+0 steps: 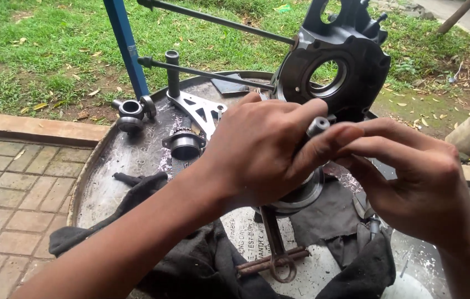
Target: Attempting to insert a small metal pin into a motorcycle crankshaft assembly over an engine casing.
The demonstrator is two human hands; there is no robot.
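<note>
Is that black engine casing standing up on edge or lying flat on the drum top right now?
Standing on edge. The black engine casing rises behind both hands, its round bearing hole facing the camera, not the sky. Its foot is hidden behind the left hand.

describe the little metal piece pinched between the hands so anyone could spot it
Start at the round grey metal drum top and its big black cast housing with a round hole. Just below it, the left hand and right hand meet on a small silver cylindrical pin, the only part held.
</note>
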